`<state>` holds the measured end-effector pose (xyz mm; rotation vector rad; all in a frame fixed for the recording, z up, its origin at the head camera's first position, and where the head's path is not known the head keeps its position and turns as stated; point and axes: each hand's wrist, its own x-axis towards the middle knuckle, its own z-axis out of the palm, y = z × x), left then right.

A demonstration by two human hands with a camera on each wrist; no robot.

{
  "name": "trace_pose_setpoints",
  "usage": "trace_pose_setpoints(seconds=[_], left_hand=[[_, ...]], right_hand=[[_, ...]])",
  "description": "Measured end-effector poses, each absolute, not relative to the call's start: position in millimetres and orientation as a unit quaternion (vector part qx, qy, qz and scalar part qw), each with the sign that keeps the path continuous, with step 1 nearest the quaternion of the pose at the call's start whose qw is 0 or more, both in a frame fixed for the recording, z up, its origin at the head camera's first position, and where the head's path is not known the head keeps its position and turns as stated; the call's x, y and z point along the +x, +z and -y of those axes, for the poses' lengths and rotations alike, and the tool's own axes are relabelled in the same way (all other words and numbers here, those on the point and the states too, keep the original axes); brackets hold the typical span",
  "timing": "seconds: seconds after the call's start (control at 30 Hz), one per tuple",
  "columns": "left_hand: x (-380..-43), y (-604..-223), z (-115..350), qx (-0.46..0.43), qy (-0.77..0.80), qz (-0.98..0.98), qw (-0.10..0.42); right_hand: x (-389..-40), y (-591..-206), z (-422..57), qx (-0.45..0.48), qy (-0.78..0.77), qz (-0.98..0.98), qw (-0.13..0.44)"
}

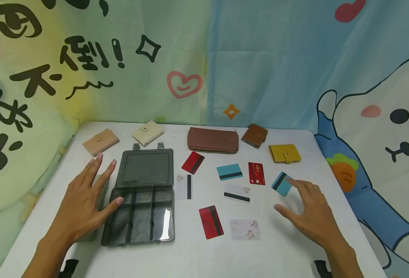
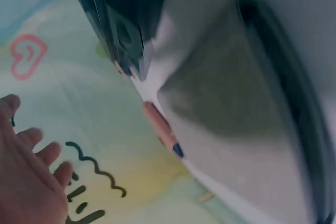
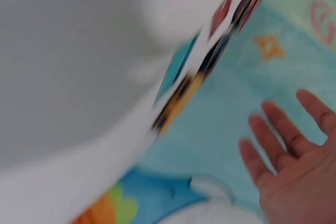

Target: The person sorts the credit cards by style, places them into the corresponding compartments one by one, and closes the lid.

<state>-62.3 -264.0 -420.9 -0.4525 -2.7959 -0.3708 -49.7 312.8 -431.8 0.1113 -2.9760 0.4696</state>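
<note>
Well right of the box (image 1: 145, 168), the right hand (image 1: 310, 214), fingers spread, was at the rightmost card (image 1: 280, 185): seemingly a reach, calling next for a pinch. The left hand (image 1: 84, 199), also spread, overlapped the box's left edge.

Along the far part of the white table (image 1: 176, 262) lay a cream wallet (image 1: 148, 133), a long brown purse (image 1: 212, 140), a small brown wallet (image 1: 254, 135) and, slightly nearer, a yellow wallet (image 1: 284, 153) with a strap, all apart from one another. Behind hung a cloth (image 1: 267, 77), yellow and green on the left, blue on the right. It bore dark lettering (image 1: 30, 73), a wavy line (image 1: 90, 84), a dark-outlined star (image 1: 148, 48), a pink heart (image 1: 185, 85), an orange star (image 1: 231, 111) and a red heart (image 1: 350, 11). Far right, a white cartoon animal (image 1: 374, 135) wore blue, with a carrot (image 1: 343, 175) on it.
</note>
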Motion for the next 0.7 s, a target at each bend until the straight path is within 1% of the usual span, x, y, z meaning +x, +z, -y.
trace_pose_setpoints(seconds=[0.2,0.27,0.37,0.53,0.6,0.7], left_hand=[[-58,-431,263,-0.152,-0.251,0.95,0.102],[-59,-435,266,-0.151,-0.273,0.945,0.099],[-62,-442,271,-0.16,-0.293,0.937,0.108],[-67,-450,280,-0.191,-0.311,0.927,0.09],[-68,-453,282,-0.202,-0.311,0.925,0.077],[-70,-456,284,-0.217,-0.305,0.925,0.072]], right_hand=[[-39,-443,-258,0.099,0.195,0.975,-0.027],[-38,-447,-245,0.116,0.193,0.973,-0.056],[-37,-453,-229,0.138,0.178,0.97,-0.093],[-38,-460,-215,0.147,0.156,0.97,-0.118],[-40,-461,-212,0.143,0.159,0.969,-0.126],[-42,-460,-211,0.136,0.17,0.966,-0.14]])
